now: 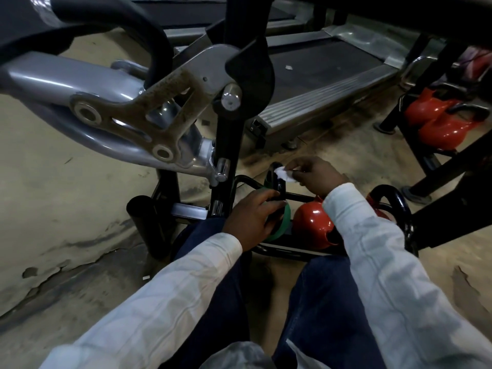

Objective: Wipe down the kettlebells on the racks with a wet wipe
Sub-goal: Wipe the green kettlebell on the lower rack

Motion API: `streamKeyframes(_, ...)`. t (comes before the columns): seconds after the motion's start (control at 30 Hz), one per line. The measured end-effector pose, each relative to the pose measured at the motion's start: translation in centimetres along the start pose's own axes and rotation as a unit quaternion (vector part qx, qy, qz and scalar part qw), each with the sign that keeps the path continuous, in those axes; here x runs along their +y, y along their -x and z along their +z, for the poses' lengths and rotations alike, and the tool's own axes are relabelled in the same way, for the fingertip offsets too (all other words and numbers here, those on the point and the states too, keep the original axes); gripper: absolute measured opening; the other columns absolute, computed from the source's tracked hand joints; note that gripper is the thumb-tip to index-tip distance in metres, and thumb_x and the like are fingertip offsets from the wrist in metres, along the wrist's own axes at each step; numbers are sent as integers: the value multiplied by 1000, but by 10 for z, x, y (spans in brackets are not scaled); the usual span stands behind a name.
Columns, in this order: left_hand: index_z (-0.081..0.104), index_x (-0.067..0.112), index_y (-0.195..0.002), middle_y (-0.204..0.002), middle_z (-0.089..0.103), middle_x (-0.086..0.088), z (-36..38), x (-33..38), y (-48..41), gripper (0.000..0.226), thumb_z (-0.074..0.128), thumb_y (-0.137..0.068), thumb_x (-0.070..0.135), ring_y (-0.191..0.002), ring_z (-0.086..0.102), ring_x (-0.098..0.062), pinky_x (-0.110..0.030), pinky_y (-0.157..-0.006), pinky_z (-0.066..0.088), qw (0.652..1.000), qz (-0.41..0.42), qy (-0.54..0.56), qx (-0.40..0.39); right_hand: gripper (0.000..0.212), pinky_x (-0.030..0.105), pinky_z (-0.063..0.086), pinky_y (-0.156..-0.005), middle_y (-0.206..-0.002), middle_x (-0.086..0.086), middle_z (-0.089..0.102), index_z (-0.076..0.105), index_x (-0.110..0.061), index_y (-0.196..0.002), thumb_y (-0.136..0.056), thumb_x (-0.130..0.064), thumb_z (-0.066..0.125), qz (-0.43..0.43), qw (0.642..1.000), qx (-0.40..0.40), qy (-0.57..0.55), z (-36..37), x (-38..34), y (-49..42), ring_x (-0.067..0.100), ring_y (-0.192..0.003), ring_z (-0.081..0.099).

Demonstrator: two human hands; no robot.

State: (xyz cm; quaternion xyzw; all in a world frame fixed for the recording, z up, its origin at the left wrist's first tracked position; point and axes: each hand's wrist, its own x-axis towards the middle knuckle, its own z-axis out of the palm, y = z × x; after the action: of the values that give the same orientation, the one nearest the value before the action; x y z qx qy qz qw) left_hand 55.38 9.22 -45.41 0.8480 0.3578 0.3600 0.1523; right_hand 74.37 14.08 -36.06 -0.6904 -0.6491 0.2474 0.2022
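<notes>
A green kettlebell (285, 222) sits in a low black rack (287, 252) by my knees, mostly hidden under my left hand (253, 217), which grips its top. Its black handle (277, 179) stands up behind. My right hand (316, 174) pinches a small white wet wipe (283, 173) against the top of that handle. Beside the green one sits a red kettlebell (312, 225), partly covered by my right sleeve. Another red one is behind that sleeve, under a black handle (391, 198).
A grey machine arm (106, 110) and black upright post (229, 145) hang close above the left of the rack. A treadmill deck (327, 81) lies behind. More red kettlebells (439, 121) sit on a second rack at the right, under black frame legs.
</notes>
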Motion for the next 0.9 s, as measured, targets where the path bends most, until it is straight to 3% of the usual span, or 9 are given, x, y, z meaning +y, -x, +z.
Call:
streamKeyframes(0.07,69,19,-117,-128,59,-7,2,0,1,33,70,-84,22,-114,54,-27,-37,-92,49,1000,12,-24,-16,14,18,40,-65,-86,-6,63,71,-23,-101,-87,-20,71,-13,1000,11,21,8,0,0,10,-78,57)
streamKeyframes(0.2,69,20,-116,-131,58,-7,2,-1,1,32,64,-85,24,-112,53,-30,-38,-91,47,998,19,-49,-29,21,26,48,-81,-101,-2,70,72,-21,-103,-85,-31,73,-20,999,29,21,18,3,-4,14,-92,63)
streamKeyframes(0.33,69,19,-116,-131,58,-10,1,0,0,36,57,-82,24,-112,54,-32,-39,-91,47,997,27,-61,-38,20,9,40,-69,-95,-3,66,77,-13,-99,-82,-24,77,-71,996,19,55,21,-1,3,8,-83,59)
streamKeyframes(0.43,69,17,-116,-131,58,-11,-1,0,0,38,69,-78,17,-113,55,-33,-41,-91,49,997,20,-51,-47,32,23,45,-83,-103,-4,67,72,-15,-112,-82,-22,77,-89,994,8,65,23,-10,0,11,-94,61)
streamKeyframes(0.5,68,17,-118,-133,56,-11,-3,1,-1,41,72,-77,17,-115,53,-34,-41,-92,49,997,16,-49,-53,38,24,44,-88,-109,-7,66,68,-17,-120,-83,-22,76,-59,997,-4,47,20,-12,-19,10,-102,61)
streamKeyframes(0.63,67,18,-120,-134,56,-8,-3,0,-2,43,74,-78,20,-117,52,-30,-40,-92,49,997,13,-48,-55,21,19,39,-82,-115,7,70,76,-14,-105,-85,-23,74,-38,988,-54,137,15,-18,-48,18,-104,64)
streamKeyframes(0.73,67,21,-118,-130,56,-4,2,-4,-3,34,68,-85,26,-114,52,-25,-39,-89,50,998,15,-42,-35,23,26,46,-90,-117,12,67,76,-20,-104,-87,-33,69,-75,956,-105,263,19,-28,-48,24,-112,60)
streamKeyframes(0.83,66,22,-120,-130,56,-3,6,-7,-11,33,63,-88,32,-113,52,-24,-38,-89,50,999,6,-45,-22,25,26,44,-80,-108,14,70,77,-13,-99,-90,-33,67,-48,962,-74,257,17,-25,-61,27,-100,64)
streamKeyframes(0.9,66,22,-119,-130,57,-4,6,-10,-16,32,60,-90,34,-111,54,-24,-39,-88,50,999,-2,-38,-12,28,24,38,-73,-94,13,71,74,-13,-81,-92,-37,64,3,971,-74,226,12,-23,-74,24,-86,62)
